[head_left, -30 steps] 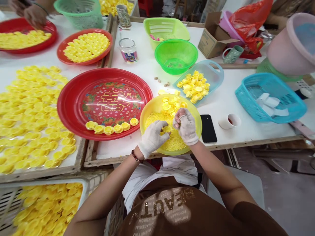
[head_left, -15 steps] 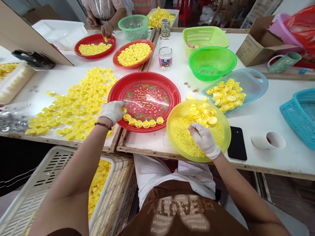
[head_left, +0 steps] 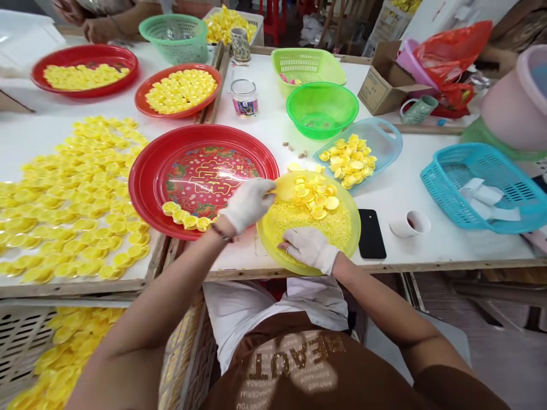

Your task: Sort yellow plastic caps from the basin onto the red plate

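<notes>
The gloved left hand (head_left: 250, 202) is hovering between the round red plastic tray (head_left: 188, 142) and the translucent yellow plastic bowl (head_left: 308, 267); whether its grip is holding anything is unclear. The gloved right hand (head_left: 311, 248) is curling over small yellow pellets (head_left: 337, 223) inside the bowl, its grip's contents hidden.

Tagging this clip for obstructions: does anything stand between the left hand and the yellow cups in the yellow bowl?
Nothing visible does. The left hand appears at the left edge of the yellow bowl, beside the yellow cups. The right hand is nearer the person, off that line.
</notes>
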{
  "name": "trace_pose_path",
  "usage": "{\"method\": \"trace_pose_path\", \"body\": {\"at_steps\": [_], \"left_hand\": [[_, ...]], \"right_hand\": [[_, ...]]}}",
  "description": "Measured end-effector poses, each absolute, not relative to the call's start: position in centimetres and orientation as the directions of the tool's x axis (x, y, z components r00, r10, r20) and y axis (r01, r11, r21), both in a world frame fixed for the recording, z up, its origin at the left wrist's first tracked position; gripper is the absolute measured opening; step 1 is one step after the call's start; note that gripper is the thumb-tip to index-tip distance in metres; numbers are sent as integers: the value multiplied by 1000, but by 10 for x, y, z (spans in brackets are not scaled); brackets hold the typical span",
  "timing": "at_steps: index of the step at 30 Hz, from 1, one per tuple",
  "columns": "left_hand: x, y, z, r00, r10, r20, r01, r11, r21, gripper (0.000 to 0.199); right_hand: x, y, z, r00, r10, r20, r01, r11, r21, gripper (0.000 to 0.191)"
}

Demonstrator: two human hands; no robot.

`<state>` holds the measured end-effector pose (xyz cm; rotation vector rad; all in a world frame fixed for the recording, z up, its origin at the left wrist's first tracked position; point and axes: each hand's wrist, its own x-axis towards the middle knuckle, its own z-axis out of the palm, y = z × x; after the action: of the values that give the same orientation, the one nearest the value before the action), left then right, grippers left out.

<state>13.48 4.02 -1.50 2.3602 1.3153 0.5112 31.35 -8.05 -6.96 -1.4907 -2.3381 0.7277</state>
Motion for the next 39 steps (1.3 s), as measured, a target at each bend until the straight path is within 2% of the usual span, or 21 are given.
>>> {"method": "trace_pose_path", "body": {"at_steps": [3,5,6,8,11,14,17,20,25,28,31,36,39], "left_hand": [[195,42,-35,525,844,106,693,-497,523,21],[214,45,-43,511,857,71,712,-468,523,25],[217,46,-46,503,862,65,715,-457,529,26],[216,45,-47,493,867,68,704,-444,554,28],[201,32,-46,497,866,58,666,-423,614,28],[183,8,-45,484,874,30,646,-381,661,32],[170,-18,-48,472,882,6,665,-360,654,32],[167,-34,-54,505,863,3,678,-400,617,23],[175,-36,-61,547,837,1,665,-435,608,20],[178,-36,-62,557,831,8,660,-448,603,18],[177,-36,-62,560,828,27,650,-460,605,17],[174,-37,-64,570,820,50,633,-477,610,18],[173,-38,-66,559,821,119,591,-495,637,20]], "right_hand": [[321,-82,-70,-319,947,31,540,208,-815,30],[327,-81,-68,-158,987,-9,283,36,-958,30],[330,-80,-67,-75,995,-61,148,-50,-988,31],[337,-76,-65,-1,990,-141,-14,-141,-990,37],[347,-67,-61,-18,978,-206,-149,-206,-967,45],[354,-60,-55,-17,960,-281,-340,-270,-901,45],[347,-58,-46,50,935,-351,-507,-279,-815,43],[330,-55,-38,132,930,-344,-560,-217,-800,48],[305,-46,-37,282,952,-121,-519,45,-854,49],[300,-48,-41,307,952,-16,-470,137,-872,44],[299,-49,-45,305,952,4,-458,150,-876,42],[308,-47,-44,313,947,-66,-496,104,-862,44],[317,-49,-43,315,945,-92,-493,80,-866,44]]}}
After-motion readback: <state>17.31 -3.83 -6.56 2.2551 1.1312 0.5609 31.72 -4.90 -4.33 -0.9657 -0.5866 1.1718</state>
